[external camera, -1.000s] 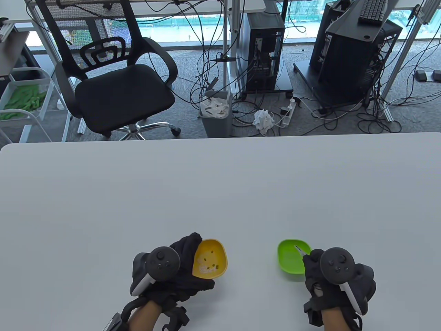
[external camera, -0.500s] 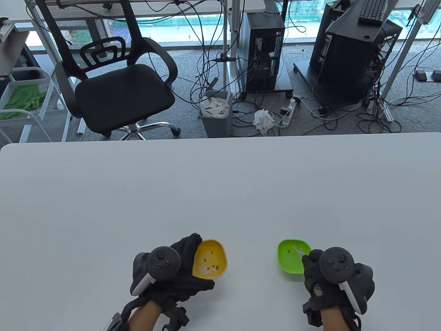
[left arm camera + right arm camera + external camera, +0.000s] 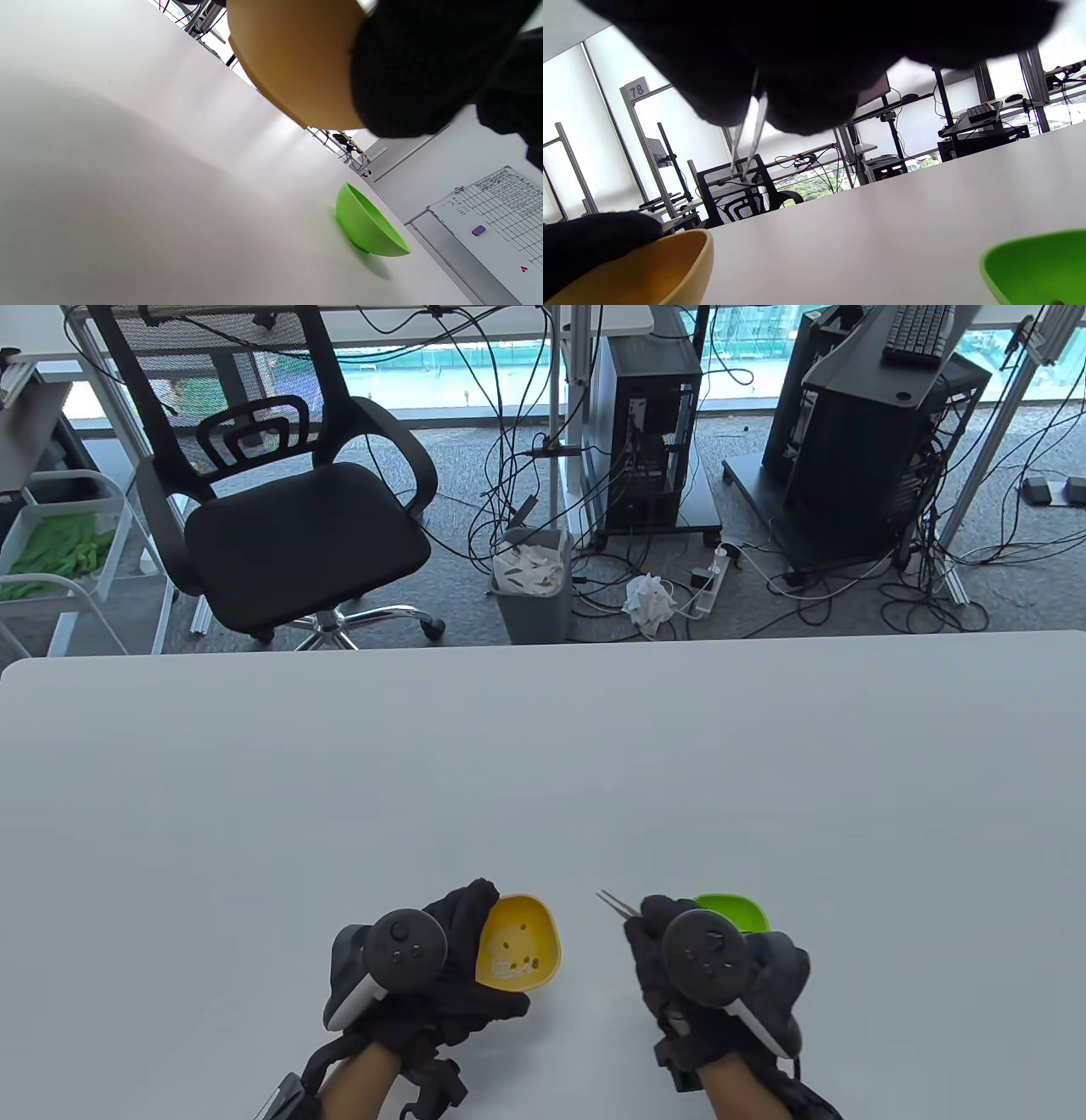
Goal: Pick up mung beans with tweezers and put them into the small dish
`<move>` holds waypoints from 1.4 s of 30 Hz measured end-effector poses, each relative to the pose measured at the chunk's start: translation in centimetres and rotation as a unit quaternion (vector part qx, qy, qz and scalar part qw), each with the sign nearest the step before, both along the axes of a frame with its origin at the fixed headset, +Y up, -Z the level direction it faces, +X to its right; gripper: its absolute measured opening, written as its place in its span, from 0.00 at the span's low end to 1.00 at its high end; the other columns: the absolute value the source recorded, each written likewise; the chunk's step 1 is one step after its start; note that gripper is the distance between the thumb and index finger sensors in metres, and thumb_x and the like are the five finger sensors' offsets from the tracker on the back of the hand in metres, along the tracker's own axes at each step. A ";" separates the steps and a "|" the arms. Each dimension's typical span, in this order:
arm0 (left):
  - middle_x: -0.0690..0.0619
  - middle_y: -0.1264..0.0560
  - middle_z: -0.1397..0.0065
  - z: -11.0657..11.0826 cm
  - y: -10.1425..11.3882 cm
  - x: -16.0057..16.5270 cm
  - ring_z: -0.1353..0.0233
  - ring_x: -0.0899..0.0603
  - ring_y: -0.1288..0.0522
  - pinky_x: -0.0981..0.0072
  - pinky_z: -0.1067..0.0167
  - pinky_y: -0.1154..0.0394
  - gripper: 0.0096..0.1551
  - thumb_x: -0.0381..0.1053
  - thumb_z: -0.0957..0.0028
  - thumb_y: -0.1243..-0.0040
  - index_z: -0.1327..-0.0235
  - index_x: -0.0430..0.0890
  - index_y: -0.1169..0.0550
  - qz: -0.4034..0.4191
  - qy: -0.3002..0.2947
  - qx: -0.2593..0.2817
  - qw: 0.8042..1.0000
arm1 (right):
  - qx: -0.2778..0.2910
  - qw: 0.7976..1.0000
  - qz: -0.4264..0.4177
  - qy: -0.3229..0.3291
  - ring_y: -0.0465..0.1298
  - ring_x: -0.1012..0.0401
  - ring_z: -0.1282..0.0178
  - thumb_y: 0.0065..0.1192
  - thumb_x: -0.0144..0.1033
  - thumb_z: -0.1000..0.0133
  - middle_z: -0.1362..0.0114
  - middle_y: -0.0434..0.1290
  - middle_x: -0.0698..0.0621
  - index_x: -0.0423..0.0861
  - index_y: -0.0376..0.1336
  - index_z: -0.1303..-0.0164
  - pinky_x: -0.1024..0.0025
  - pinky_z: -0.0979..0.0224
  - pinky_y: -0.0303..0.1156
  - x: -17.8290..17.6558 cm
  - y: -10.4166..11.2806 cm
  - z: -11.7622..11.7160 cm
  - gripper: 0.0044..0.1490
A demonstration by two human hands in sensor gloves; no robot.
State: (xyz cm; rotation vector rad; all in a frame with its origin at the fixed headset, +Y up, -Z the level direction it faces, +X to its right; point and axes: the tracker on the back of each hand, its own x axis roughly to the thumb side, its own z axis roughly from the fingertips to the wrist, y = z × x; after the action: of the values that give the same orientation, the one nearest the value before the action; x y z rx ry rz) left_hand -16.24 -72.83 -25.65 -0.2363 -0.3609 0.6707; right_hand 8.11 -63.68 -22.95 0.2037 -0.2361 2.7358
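A yellow dish [image 3: 517, 943] holding white grains and a few dark mung beans is held tilted by my left hand [image 3: 441, 967], whose fingers wrap its left rim; it also shows in the left wrist view [image 3: 297, 63] and the right wrist view [image 3: 649, 271]. My right hand [image 3: 679, 959] pinches metal tweezers [image 3: 618, 904], tips pointing up-left in the gap between the two dishes. In the right wrist view the tweezer [image 3: 746, 140] tips stand slightly apart with nothing visible between them. The green dish [image 3: 731, 909] sits behind my right hand, partly hidden; it also shows in the left wrist view [image 3: 365, 228].
The white table [image 3: 543, 780] spreads wide beyond the dishes. An office chair [image 3: 288, 500], a bin [image 3: 530, 581] and computer towers stand on the floor past the far edge.
My right hand has moved left with the tweezers, from over the green dish to the gap beside the yellow dish. My left hand and the yellow dish have stayed put.
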 end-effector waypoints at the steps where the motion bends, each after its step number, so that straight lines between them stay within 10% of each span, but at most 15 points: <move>1: 0.43 0.52 0.15 0.0 0.0 0.0 0.18 0.31 0.50 0.34 0.23 0.52 0.77 0.68 0.65 0.20 0.17 0.42 0.55 -0.001 0.000 -0.001 1.000 | 0.000 1.000 0.007 0.011 0.79 0.66 0.73 0.74 0.40 0.47 0.60 0.82 0.43 0.37 0.78 0.53 0.67 0.67 0.81 -1.0 -0.2 0.0 0.22; 26: 0.43 0.52 0.15 0.0 0.0 0.3 0.18 0.31 0.50 0.34 0.23 0.52 0.78 0.68 0.66 0.19 0.17 0.43 0.55 -0.008 -0.012 0.004 1.000 | -0.033 0.993 0.096 0.059 0.79 0.66 0.74 0.75 0.40 0.48 0.60 0.82 0.43 0.38 0.79 0.54 0.67 0.67 0.81 -6.6 -3.6 0.6 0.21; 42: 0.43 0.52 0.15 0.0 0.0 0.1 0.18 0.31 0.50 0.34 0.23 0.52 0.77 0.68 0.65 0.20 0.17 0.43 0.55 -0.005 -0.005 0.004 1.000 | 0.012 0.999 0.039 0.022 0.78 0.66 0.74 0.75 0.39 0.48 0.61 0.83 0.43 0.38 0.79 0.55 0.67 0.67 0.81 -2.9 -1.5 1.3 0.21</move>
State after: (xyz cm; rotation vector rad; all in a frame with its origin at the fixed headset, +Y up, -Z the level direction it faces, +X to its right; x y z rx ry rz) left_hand -16.18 -72.85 -25.63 -0.2326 -0.3715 0.6584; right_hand 5.19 -65.21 -21.68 0.2862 -0.2532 2.8031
